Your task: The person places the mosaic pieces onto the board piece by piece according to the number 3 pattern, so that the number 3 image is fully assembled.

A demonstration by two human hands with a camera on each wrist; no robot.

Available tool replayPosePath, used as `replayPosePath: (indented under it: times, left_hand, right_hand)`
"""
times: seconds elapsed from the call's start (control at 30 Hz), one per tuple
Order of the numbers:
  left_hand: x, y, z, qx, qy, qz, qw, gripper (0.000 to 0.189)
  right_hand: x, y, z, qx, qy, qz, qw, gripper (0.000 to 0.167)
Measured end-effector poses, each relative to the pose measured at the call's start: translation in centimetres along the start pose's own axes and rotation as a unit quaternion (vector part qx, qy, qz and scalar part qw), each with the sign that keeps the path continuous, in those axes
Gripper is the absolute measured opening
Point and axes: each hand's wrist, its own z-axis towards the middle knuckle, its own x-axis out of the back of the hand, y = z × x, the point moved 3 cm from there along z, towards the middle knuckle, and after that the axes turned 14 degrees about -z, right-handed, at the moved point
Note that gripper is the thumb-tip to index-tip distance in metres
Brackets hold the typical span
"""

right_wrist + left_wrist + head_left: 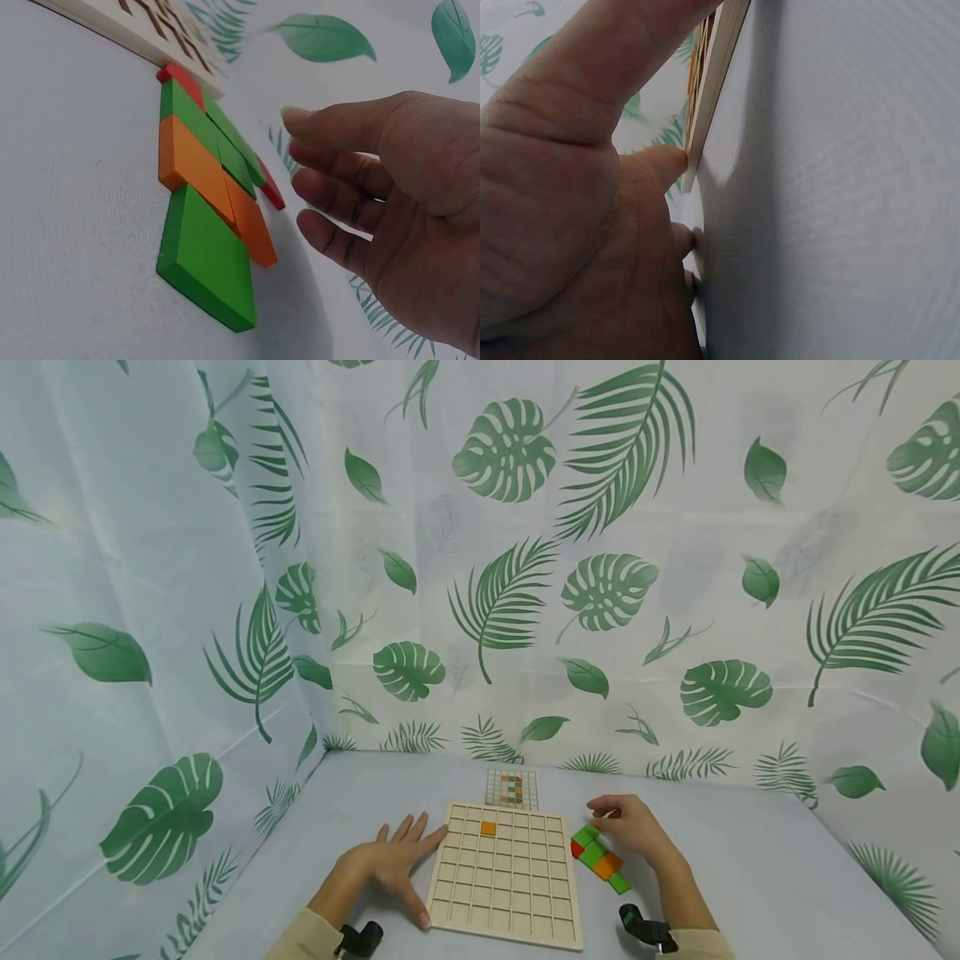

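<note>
A wooden grid board (501, 890) lies on the table with one orange square tile (488, 828) in a cell near its top. My left hand (393, 864) spreads along the board's left side, thumb at the near corner and index fingertip against the edge (714, 90). My right hand (633, 827) hovers beside the loose tiles with its fingers loosely bent and no tile visible between them. Those tiles, green (214, 259), orange (196, 174) and red (186, 84), lie flat in a cluster right of the board.
A small printed grid card (512, 789) with coloured squares lies just beyond the board's far edge. A leaf-patterned curtain (525, 610) stands behind and at the left of the pale table (780, 868). Black wrist cameras (643, 927) are strapped to both wrists.
</note>
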Motion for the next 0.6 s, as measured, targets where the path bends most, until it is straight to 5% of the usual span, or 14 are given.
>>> replayPosePath:
  times: [0.6]
  left_hand:
    - [0.09, 0.06, -0.16, -0.006, 0.0, -0.006, 1.0, 0.137]
  right_hand:
    - [-0.58, 0.38, -0.05, -0.007, -0.029, -0.066, 0.9974, 0.027]
